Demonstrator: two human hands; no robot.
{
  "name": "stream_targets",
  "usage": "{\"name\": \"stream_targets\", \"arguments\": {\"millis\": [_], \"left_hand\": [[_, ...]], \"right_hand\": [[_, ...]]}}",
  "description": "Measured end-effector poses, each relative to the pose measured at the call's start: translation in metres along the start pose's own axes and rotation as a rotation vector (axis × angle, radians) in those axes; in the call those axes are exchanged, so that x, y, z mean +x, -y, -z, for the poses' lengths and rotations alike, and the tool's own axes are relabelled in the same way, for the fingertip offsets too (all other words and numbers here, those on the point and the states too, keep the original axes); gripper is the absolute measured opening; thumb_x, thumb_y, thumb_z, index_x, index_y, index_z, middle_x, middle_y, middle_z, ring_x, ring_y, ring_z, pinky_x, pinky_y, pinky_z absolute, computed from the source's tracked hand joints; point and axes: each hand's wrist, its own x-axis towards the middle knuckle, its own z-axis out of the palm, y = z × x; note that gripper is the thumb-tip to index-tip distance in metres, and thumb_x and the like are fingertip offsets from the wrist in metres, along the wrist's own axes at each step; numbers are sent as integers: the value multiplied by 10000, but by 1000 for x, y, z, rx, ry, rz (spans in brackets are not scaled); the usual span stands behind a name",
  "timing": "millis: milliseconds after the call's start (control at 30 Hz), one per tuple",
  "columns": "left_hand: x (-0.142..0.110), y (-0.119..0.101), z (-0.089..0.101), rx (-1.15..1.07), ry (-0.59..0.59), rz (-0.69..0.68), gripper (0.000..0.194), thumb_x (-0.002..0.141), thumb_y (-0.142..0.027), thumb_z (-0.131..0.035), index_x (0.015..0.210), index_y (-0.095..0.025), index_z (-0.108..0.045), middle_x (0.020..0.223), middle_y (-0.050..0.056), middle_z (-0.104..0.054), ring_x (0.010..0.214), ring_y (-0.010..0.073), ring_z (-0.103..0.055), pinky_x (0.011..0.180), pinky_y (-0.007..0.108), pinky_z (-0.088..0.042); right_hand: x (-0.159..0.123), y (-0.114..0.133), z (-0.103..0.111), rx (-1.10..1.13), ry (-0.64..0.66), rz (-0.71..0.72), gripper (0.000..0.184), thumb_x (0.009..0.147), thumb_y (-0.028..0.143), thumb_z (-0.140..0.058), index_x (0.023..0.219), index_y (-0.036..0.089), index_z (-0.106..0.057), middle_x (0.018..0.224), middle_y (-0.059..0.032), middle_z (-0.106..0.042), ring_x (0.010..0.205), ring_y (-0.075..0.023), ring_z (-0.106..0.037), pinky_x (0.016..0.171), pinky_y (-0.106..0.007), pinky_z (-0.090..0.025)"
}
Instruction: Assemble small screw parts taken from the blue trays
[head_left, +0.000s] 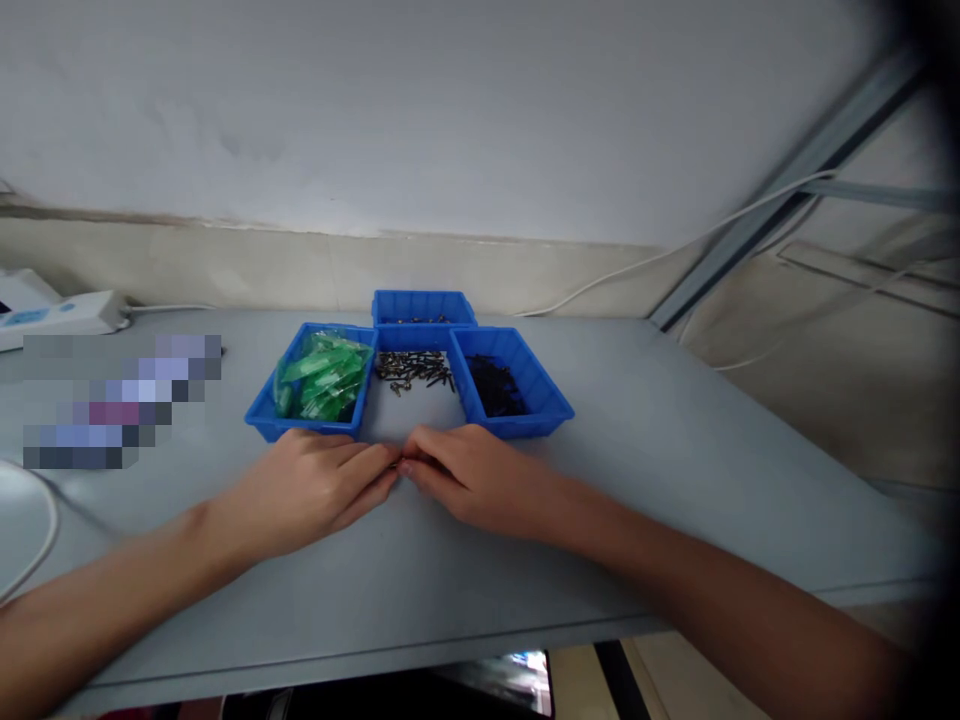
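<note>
My left hand (322,485) and my right hand (469,475) meet over the near part of the grey table, fingertips pinched together. Between them is a tiny piece, mostly covered by the fingers and too small to name. Just beyond my left hand stands a blue bin (259,412) with green plastic packets (330,375) in it. Another blue bin (544,390), behind my right hand, holds small black parts (493,385). Several dark and brassy screw-like pieces (412,368) lie loose on the table between these bins.
A third blue bin (422,308) with small brassy parts stands at the back. On the left are a white power strip (67,315), a blurred-out object (124,405) and a white cable (52,520). A metal post (750,220) rises at the right, near the wall.
</note>
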Motion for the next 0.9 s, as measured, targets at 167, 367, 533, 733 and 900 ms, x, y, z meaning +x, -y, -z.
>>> {"name": "stream_targets", "arguments": {"millis": [167, 367, 533, 733, 900], "left_hand": [[1, 0, 1, 8, 19, 3, 295, 910, -248, -344, 712, -149, -537, 542, -19, -544, 464, 114, -532, 442, 233, -384], [1, 0, -1, -11, -3, 2, 268, 910, -240, -355, 776, -138, -564, 565, -17, -563, 487, 115, -552, 453, 234, -389], [0, 0, -2, 5, 26, -2, 301, 912, -254, -346, 705, -150, -538, 560, -17, -549, 486, 110, -536, 461, 232, -378], [-2, 1, -4, -10, 61, 10, 267, 907, -252, -361, 724, -159, -531, 569, -23, -542, 500, 116, -535, 475, 240, -383], [-2, 2, -4, 1, 41, -1, 255, 909, -245, -360, 751, -153, -538, 583, -19, -557, 501, 120, -538, 470, 246, -384]], "right_hand": [[1, -1, 1, -9, 4, -5, 239, 906, 315, -357, 752, 172, -471, 648, 17, -520, 571, -92, -459, 524, -234, -269], [-1, 0, 1, 23, -14, -25, 152, 876, 307, -405, 821, 183, -472, 666, 16, -547, 586, -103, -484, 512, -230, -272], [0, -2, 1, -25, -6, 0, 209, 906, 291, -352, 766, 176, -456, 659, 17, -529, 586, -93, -473, 521, -234, -262], [2, -2, 1, -26, -4, 5, 248, 912, 311, -353, 728, 174, -446, 619, 31, -491, 564, -83, -452, 517, -234, -247], [0, 0, 2, -5, -22, -9, 202, 886, 329, -392, 765, 179, -454, 637, 29, -518, 571, -87, -460, 500, -229, -238]]}}
